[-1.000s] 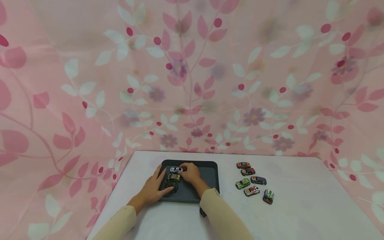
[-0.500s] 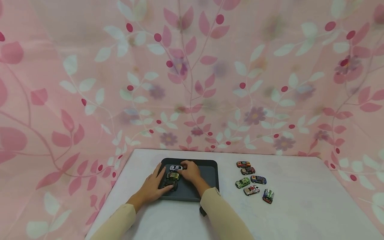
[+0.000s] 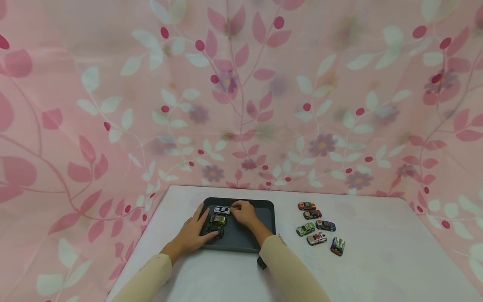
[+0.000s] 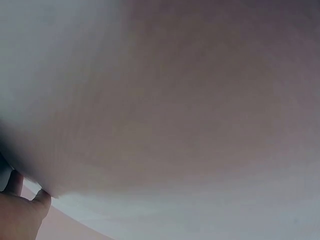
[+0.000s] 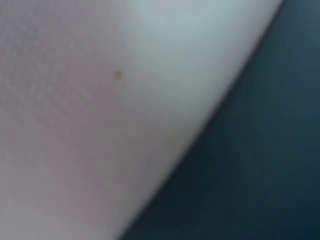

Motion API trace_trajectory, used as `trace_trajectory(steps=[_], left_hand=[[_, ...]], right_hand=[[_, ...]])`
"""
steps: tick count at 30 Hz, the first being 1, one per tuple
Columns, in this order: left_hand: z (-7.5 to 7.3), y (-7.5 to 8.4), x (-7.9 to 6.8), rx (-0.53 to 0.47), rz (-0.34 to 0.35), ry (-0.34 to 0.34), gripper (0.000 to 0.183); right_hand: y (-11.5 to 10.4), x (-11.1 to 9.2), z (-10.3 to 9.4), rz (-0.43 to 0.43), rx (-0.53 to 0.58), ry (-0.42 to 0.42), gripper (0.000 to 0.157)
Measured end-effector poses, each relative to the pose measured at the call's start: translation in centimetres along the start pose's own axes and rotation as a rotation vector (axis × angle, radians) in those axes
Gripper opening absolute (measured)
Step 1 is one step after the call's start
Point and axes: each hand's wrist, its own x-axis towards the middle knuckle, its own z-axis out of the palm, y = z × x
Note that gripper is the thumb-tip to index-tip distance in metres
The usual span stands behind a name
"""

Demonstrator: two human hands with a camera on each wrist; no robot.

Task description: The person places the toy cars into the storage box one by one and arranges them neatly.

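The fingers of the left hand (image 3: 190, 233) are straight and spread apart along the left side of a dark tray (image 3: 243, 239), and its thumb reaches over the near wall to touch the dark car (image 3: 218, 229). The fingers of the right hand (image 3: 246, 214) are bent, their tips at the right end of the white car (image 3: 222, 210); whether they pinch it or only lie beside it, I cannot tell. Between the white car and the dark car sits a yellow-green car (image 3: 218, 220), so the three form a column in the left part of the tray, the white one farthest from the person. Beige sleeves (image 3: 288, 268) cover both forearms, and a small black object (image 3: 262, 263) shows beside the right one, just off the tray's near edge. Well to the right on the white counter (image 3: 381, 247) lie an orange car (image 3: 307, 206), a dark red car (image 3: 312, 214), a blue car (image 3: 325, 225), a green car (image 3: 305, 229), a white-and-red car (image 3: 317, 239) and, nearest the person, a green-and-white car (image 3: 338, 246). Behind hangs pink cloth (image 3: 241, 105) with leaves and flowers. The left wrist view shows part of a hand low in the corner against a pale surface; the right wrist view is blurred.
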Motion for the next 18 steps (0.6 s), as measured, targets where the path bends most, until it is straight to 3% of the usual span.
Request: trace_trajectory(steps=[11, 18], left_hand=[[0.6, 0.4, -1.2, -0.014, -0.007, -0.018, 0.097], [-0.5, 0.4, -0.3, 0.015, 0.015, -0.003, 0.097]], right_hand=[[0.7, -1.3, 1.1, -0.015, -0.038, 0.005, 0.014], [-0.2, -0.4, 0.5, -0.04, -0.049, 0.021, 0.017]])
